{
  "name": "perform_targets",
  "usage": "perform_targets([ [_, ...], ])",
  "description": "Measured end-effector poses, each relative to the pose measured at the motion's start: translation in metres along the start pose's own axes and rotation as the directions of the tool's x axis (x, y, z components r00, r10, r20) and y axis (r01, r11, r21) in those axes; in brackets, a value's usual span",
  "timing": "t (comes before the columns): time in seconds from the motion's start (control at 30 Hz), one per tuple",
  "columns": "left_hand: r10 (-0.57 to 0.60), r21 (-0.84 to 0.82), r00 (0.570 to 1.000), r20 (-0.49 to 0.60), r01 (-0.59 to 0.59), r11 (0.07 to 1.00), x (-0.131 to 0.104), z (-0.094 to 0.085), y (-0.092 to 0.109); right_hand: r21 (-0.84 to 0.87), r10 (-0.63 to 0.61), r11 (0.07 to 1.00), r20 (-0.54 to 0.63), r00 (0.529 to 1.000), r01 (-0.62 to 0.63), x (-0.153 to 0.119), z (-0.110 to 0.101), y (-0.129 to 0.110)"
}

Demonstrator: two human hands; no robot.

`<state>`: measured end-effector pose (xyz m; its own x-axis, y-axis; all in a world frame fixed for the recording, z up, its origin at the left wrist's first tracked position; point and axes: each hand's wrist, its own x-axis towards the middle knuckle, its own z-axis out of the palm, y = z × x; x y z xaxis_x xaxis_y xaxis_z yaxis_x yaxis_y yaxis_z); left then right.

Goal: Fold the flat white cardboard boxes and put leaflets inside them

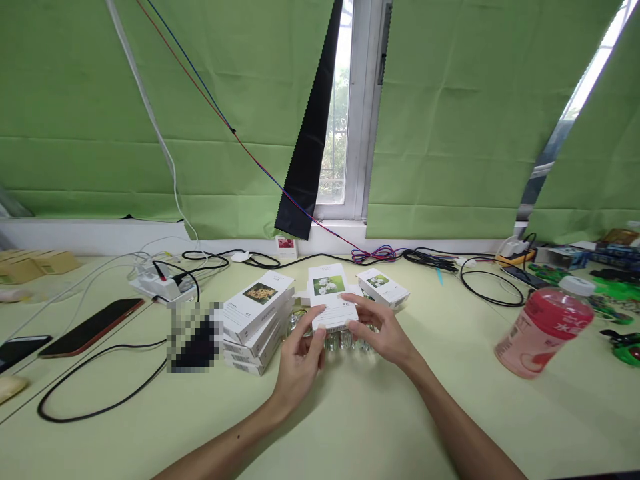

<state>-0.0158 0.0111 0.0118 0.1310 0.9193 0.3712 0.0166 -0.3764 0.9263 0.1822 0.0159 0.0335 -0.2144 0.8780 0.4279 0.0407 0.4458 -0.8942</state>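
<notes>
Between both hands is a small white box (330, 287) with a white-flower picture on its front. My left hand (301, 357) grips its near left corner with thumb and fingers, while my right hand (384, 333) pinches the near right side. Behind and under the box, several small clear glass bottles (345, 341) show partly; the hands and box hide the rest. Left of my left hand stands a stack of white boxes (260, 303), the top one with a yellow-flower picture. Beyond my right hand lies another white flower box (383, 287).
A pink drink bottle (545, 327) with a white cap stands at the right. To the left are a phone (93, 327), a power strip (163, 283) and a looping black cable (100, 419). More cables (430, 260) run along the back of the table (350, 427).
</notes>
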Motion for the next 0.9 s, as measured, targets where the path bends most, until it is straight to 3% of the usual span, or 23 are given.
perform_targets([
  [0.9, -0.029, 0.003, 1.0, -0.001, 0.029, 1.0, 0.0011, 0.0004, 0.0006, 0.011, 0.003, 1.0, -0.016, 1.0, -0.003, 0.0004, 0.0003, 0.001],
])
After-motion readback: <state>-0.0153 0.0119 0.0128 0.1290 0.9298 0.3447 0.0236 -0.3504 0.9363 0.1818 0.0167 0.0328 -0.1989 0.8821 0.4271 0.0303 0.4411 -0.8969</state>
